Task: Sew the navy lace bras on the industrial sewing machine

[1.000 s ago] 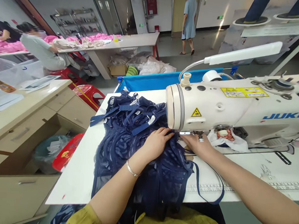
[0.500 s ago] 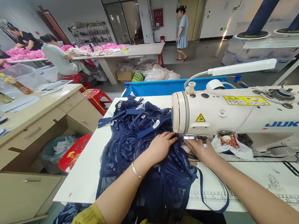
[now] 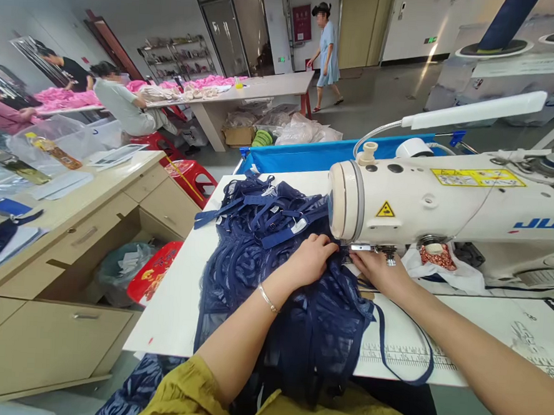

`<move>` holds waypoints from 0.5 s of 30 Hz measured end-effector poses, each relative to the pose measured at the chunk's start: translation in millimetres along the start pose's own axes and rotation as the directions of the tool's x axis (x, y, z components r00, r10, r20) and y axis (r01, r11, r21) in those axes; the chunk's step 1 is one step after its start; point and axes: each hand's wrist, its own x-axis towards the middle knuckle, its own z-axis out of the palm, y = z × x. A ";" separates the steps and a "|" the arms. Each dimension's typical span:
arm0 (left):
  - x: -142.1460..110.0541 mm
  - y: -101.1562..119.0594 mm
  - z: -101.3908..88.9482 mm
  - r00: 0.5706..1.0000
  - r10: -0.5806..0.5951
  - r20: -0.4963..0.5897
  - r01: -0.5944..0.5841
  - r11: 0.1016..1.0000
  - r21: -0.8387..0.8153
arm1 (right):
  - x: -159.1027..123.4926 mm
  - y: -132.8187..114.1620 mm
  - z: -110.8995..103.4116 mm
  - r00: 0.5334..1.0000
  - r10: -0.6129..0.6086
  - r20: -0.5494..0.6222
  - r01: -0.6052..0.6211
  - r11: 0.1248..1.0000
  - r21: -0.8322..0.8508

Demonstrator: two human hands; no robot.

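Note:
A heap of navy lace garments with straps and small white tags lies on the white sewing table, partly hanging over its front edge. My left hand has its fingers curled in, pinching the navy fabric just left of the needle area. Beyond it stands a white sewing machine, its head over the cloth. Under the head, my right hand holds the fabric edge near the presser foot, its fingertips partly hidden. A loose navy strap loops over the table's front edge.
A white lamp arm reaches over the machine. Behind the table hangs a blue cloth trough. A wooden desk with drawers and a red stool stand at left. Co-workers sit by pink fabric; a person walks behind.
The view has turned slightly left, so the table appears further right. My left fingers have curled in more, while both hands stay by the needle. The walking person has moved left.

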 end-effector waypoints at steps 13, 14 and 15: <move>-21.5 -29.2 -15.4 0.996 -0.088 0.028 0.088 0.996 0.028 | -2.5 1.2 3.0 0.985 0.061 0.160 -0.106 0.951 0.290; -23.1 -32.1 -16.0 0.995 -0.094 0.042 0.093 0.995 0.025 | -2.3 8.8 1.5 0.980 0.088 0.176 -0.136 0.950 0.282; -24.7 -34.5 -16.7 0.993 -0.105 0.055 0.104 0.994 0.023 | -1.8 17.4 -1.1 0.974 0.130 0.187 -0.177 0.949 0.262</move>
